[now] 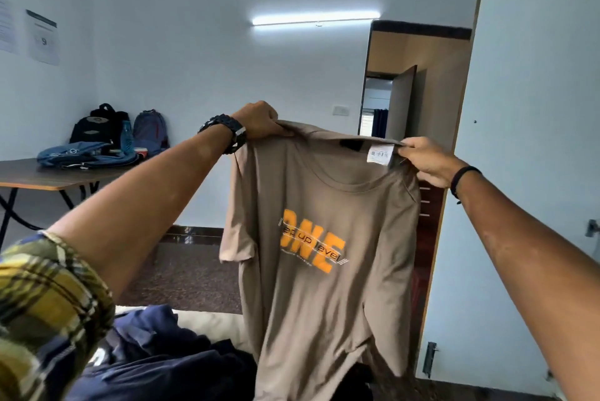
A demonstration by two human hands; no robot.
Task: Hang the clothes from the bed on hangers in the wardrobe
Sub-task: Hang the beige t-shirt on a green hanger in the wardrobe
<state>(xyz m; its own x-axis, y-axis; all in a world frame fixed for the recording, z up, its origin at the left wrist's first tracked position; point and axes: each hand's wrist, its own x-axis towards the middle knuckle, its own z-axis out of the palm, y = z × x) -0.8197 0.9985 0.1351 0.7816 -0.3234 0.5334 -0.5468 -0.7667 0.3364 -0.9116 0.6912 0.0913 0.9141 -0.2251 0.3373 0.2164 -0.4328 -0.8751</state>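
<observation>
The left hand (259, 120) grips the beige T-shirt (321, 238) at its shoulder, the right hand (425, 160) pinches the collar; the shirt hangs toward 6 o'clock over navy clothes (156, 355) on the bed (211, 322).

Single head-worn wide-angle view, looking forward and slightly down along both outstretched arms. The left hand (259, 120) and right hand (425, 160) sit near frame centre, close to the lens, with the raised T-shirt (324, 238) between them. Beyond, the view faces a far wall and doorway (376, 105); a table (48, 175) lies left.
</observation>
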